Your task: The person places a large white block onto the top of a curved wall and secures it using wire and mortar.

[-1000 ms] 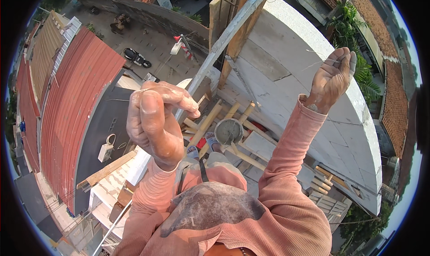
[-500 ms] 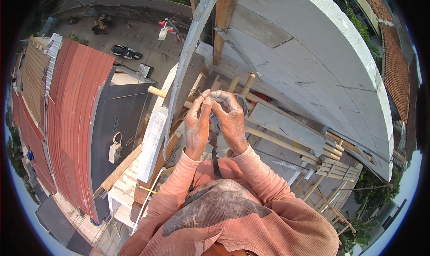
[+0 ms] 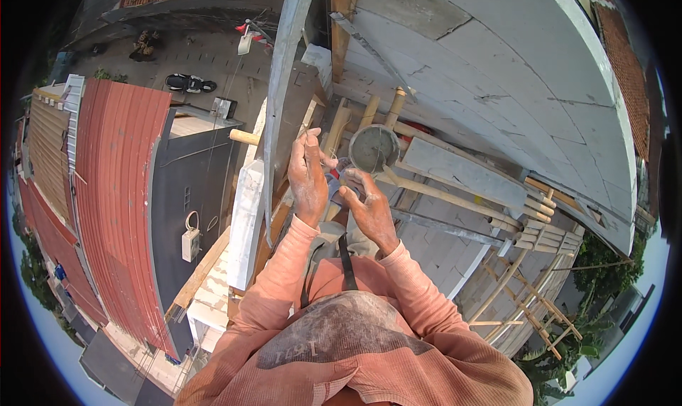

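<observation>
Above scaffold [image 3: 543,237]: two hands [image 3: 308,184] [image 3: 372,210]; one bucket [image 3: 354,144] below

Head-worn fisheye view, looking down past pink shirt [image 3: 455,356], left hand [image 3: 308,182] and right hand [image 3: 371,214] close, lane [image 3: 209,56] far below

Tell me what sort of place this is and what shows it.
Most likely a building site, up on scaffolding: there's a bare block wall, a round bucket of grey mix, and a framework of bamboo poles.
</observation>
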Motion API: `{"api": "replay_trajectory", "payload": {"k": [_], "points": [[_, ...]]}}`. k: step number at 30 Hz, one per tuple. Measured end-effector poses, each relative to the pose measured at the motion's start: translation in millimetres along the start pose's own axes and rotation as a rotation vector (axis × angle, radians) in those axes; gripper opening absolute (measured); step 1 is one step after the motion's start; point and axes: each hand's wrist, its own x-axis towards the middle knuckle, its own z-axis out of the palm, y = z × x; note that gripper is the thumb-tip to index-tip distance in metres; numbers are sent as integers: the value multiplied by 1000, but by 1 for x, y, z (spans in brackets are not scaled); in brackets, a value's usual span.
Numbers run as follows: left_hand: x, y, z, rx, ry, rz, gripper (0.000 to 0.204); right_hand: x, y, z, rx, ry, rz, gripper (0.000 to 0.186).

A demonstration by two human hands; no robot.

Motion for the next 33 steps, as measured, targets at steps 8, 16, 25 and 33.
{"api": "replay_trajectory", "payload": {"k": [8, 16, 25, 33], "points": [[-3, -5, 0, 175, -112, -58, 57, -85, 110, -19, -905, -509, 167, 42], [-20, -15, -11, 233, -252, -69, 56, -81, 107, -12, -602, -403, 206, 40], [-38, -17, -16, 169, -459, -177, 53, 39, -12, -34, 603, -77, 139, 58], [-25, -22, -17, -478, -565, -490, 38, 79, -10, -39, 806, -243, 265, 54]]}}
